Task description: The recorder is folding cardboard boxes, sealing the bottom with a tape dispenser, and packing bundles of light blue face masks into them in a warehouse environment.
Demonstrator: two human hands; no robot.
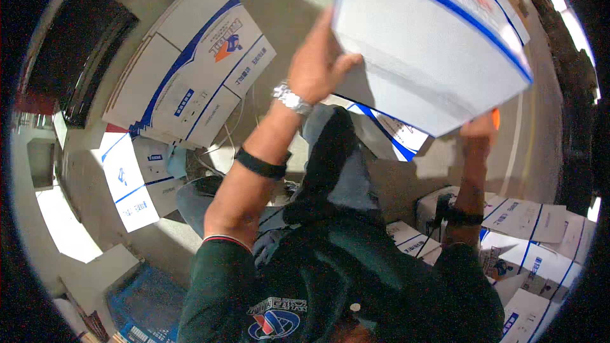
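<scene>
I hold up a white cardboard box (419, 51) with blue edging and print on its far side. My left hand (321, 67) grips its left edge, thumb bent over the near face and fingers out of sight behind. At the near right corner, my right hand (480, 130) is closed against the lower edge, slightly blurred. Something small and orange (496, 119) shows beside its fingers; I cannot make out what it is. Below the raised box lies another printed white carton piece (397, 133), partly covered.
A stack of flat printed cartons (190, 70) leans at the left, with another carton (136, 181) below it. More cartons (527, 222) lie at the lower right. A blue plastic crate (146, 302) stands at the lower left. White cords (225, 143) run beside my knee.
</scene>
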